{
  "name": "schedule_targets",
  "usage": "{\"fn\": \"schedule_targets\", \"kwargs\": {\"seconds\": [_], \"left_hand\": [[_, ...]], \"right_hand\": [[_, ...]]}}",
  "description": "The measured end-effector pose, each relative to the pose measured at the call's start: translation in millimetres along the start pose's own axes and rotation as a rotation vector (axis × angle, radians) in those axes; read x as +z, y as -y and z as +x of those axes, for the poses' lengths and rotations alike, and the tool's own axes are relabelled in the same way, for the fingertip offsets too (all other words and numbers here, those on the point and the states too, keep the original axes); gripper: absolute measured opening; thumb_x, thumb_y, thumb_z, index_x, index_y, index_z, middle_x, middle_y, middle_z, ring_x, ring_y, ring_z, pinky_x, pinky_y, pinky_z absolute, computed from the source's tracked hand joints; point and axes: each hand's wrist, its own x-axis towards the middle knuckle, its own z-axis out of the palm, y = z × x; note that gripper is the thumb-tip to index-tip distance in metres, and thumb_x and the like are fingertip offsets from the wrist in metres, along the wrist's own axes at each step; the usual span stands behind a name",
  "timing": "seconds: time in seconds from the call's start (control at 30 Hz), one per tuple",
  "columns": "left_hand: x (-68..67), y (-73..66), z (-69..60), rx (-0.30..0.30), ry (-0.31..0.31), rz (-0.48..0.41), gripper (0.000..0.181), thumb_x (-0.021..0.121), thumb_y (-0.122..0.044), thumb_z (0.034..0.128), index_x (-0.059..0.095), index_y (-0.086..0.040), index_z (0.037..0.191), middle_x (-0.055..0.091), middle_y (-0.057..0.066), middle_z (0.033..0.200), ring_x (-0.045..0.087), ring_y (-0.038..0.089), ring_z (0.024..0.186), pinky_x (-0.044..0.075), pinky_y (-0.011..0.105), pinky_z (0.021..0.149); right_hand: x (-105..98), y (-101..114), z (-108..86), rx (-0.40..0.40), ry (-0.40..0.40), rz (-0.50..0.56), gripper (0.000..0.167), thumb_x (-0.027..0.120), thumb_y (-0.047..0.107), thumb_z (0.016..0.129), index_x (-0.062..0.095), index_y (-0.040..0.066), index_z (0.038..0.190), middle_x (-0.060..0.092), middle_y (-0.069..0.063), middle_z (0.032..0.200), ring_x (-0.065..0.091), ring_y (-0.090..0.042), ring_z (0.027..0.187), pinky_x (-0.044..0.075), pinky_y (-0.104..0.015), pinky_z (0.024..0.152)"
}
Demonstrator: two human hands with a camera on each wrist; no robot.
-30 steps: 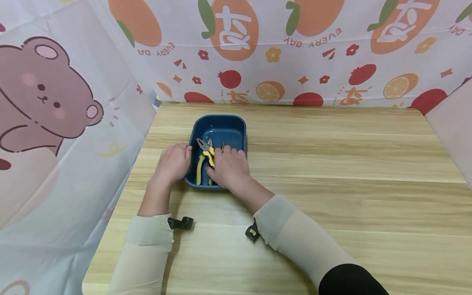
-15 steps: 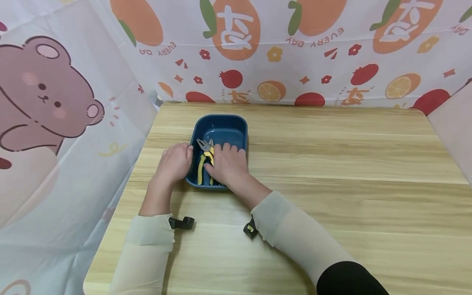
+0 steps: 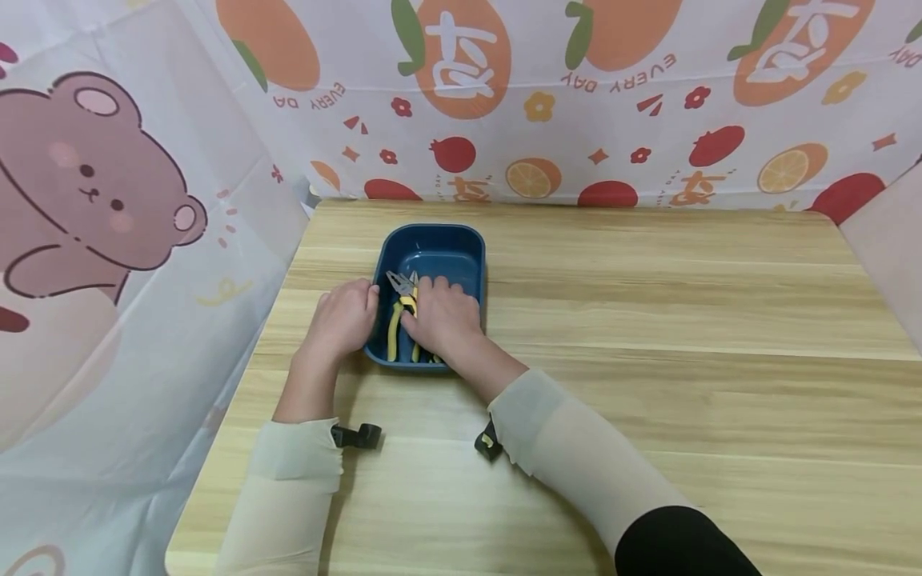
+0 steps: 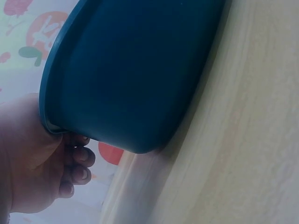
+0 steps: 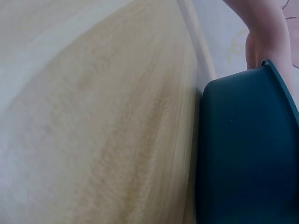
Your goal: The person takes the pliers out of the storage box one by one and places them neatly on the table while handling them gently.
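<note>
A dark blue plastic bin (image 3: 446, 264) stands on the table, holding pliers with yellow handles. My left hand (image 3: 344, 316) grips the bin's left rim; in the left wrist view its fingers curl beside the rim. Inside the bin, my right hand (image 3: 446, 318) lies over the pliers with its fingertips hidden, so whether it grips one cannot be seen. To the left of it show the grey jaws of one pair of pliers (image 3: 401, 285) and a yellow handle (image 3: 393, 332). A narrow metal tip of another tool pokes up beside those jaws. The right wrist view shows only the bin's outer wall (image 5: 247, 144).
The bin stands toward the left side of a light wooden table (image 3: 648, 320). A fruit-print cloth (image 3: 547, 96) hangs behind the table, and a bear-print cloth (image 3: 94, 184) hangs at the left. Black wrist mounts (image 3: 358, 436) stick out from both sleeves.
My right hand has shifted slightly left relative to the bin and covers a metal tip seen earlier beyond its fingers. My left hand stays on the rim.
</note>
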Motion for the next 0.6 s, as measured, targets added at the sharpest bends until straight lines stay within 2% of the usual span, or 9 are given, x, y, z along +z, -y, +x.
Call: {"fn": "schedule_targets", "kwargs": {"seconds": [0.27,0.6], "left_hand": [[-2.1,-0.4,-3.6,-0.003,0.001,-0.005,0.042,0.026,-0.029,0.1075,0.053,-0.005,0.085,0.059,0.017,0.087,0.055,0.035,0.088,0.038,0.048,0.078],[-2.8,0.2,-1.8,-0.009,0.007,0.002,0.042,0.027,-0.029,0.1071,0.054,-0.005,0.086,0.059,0.017,0.086,0.055,0.035,0.087,0.039,0.049,0.079]], "right_hand": [[-4,-1,-3.0,-0.002,-0.060,0.155,0.058,0.051,0.059,0.092,0.055,0.013,0.127,0.060,-0.003,0.112,0.055,-0.020,0.089,0.052,-0.040,0.075],[-12,-5,-11.2,-0.106,-0.172,0.465,0.050,0.047,0.052,0.098,0.054,0.015,0.131,0.057,0.002,0.114,0.052,-0.013,0.091,0.047,-0.030,0.079]]}}
